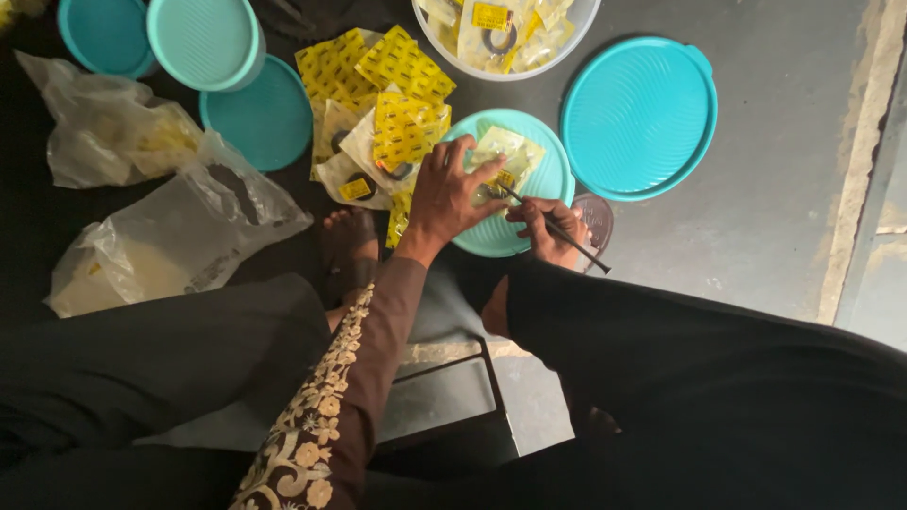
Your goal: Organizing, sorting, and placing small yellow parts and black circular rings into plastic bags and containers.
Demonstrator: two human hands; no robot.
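Observation:
My left hand (448, 194) presses down on a small clear-and-yellow plastic packet (511, 154) that lies on an upturned teal lid (543, 179). My right hand (548, 229) grips a thin dark rod-like tool (557, 229), its tip pointing at the packet near my left fingers. A pile of similar yellow packets (383, 104) with dark rings inside lies just left of the lid. My bare foot (348, 247) rests on the floor beside my left wrist.
A clear bowl (444, 47) of packets stands at the top. A large teal lid (640, 115) lies to the right, other teal lids and tubs (203, 40) at top left. Crumpled plastic bags (175, 236) lie on the left. A low stool (444, 397) is under me.

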